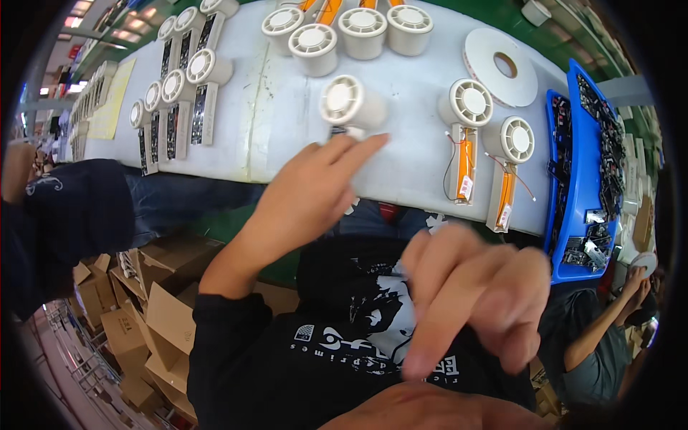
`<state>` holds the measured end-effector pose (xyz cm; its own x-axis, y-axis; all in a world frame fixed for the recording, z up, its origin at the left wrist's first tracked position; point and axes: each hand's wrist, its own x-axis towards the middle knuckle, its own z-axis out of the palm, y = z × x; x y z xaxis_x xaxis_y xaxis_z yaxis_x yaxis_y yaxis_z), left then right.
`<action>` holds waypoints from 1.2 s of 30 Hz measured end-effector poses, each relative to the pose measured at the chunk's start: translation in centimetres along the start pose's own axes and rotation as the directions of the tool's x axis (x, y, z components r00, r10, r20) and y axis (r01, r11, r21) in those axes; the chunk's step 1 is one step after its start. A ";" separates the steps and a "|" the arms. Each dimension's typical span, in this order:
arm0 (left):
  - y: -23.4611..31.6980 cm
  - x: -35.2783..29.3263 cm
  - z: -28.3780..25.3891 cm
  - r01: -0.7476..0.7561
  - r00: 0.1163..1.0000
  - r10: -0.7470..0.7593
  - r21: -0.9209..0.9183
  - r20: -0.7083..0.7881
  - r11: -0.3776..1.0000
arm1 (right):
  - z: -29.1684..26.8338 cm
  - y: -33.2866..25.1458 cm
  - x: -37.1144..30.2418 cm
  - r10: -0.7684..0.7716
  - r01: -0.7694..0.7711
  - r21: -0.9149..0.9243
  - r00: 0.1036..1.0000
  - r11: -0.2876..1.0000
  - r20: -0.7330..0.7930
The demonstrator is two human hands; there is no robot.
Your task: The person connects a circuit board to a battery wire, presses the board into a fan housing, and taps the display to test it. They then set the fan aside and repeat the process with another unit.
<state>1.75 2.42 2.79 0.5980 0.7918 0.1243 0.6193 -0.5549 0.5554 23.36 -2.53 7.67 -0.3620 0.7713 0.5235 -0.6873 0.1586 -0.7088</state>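
The cream plastic fan unit with a round grille (pixel 349 105) lies near the front edge of the pale grey worktop (pixel 279 122), just beyond the fingertips of the left hand (pixel 304 197); its dark lower part is mostly hidden behind those fingers, so I cannot tell its long axis for sure. The left hand is open, with fingers stretched toward it, and it is clearly the nearer one. The right hand (pixel 466 301) hangs low over the dark sweatshirt, blurred, fingers loosely curled and empty as far as I see. To the right lie two similar units with orange parts (pixel 466 161), then a blue plastic tray (pixel 577 215). Four round units (pixel 362 32) stand behind.
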 end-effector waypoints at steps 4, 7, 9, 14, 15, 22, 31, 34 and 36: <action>-1.9 -2.5 -2.1 0.222 0.975 -0.217 0.182 -0.044 0.958 | 1.4 0.0 0.6 0.136 -0.142 0.329 0.990 0.934 0.040; -4.8 -3.7 -3.7 0.304 0.951 -0.269 0.292 -0.154 0.907 | 1.3 0.2 0.5 -0.005 -0.043 0.396 0.993 0.917 0.121; -7.5 -4.7 -5.0 0.342 0.939 -0.307 0.316 -0.158 0.885 | 1.0 0.6 0.8 -0.095 0.022 0.408 0.982 0.913 0.160; -8.0 -5.2 -7.9 0.272 0.962 -0.251 0.449 -0.107 0.851 | -1.3 0.1 0.3 -0.206 0.142 0.295 0.958 0.945 0.201; -7.7 -4.8 -8.2 0.247 0.969 -0.223 0.528 -0.110 0.813 | -1.8 -0.1 0.0 -0.230 0.164 0.278 0.946 0.947 0.226; -0.6 5.3 -2.4 -0.109 0.960 0.158 0.213 -0.230 0.971 | -1.8 -3.0 -1.4 -0.168 0.164 0.035 0.969 0.986 0.181; 2.9 13.8 7.9 -0.300 0.931 0.263 -0.121 -0.255 0.946 | -7.2 -14.3 -8.3 -0.621 -0.581 -0.812 0.618 0.052 -0.482; 1.0 12.6 6.7 -0.262 0.937 0.213 -0.152 -0.277 0.953 | -10.3 -17.2 -11.2 -0.424 -0.814 -0.407 0.568 -0.414 -0.706; 0.7 12.0 5.5 -0.258 0.942 0.209 -0.165 -0.263 0.952 | -11.3 -18.6 -13.2 -0.306 -0.724 -0.385 0.624 -0.573 -0.719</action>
<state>12.16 10.18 0.16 0.5587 0.6968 0.4497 0.3515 -0.6901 0.6326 48.01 -8.75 8.57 0.4371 0.8760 0.2041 0.8979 -0.4119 -0.1549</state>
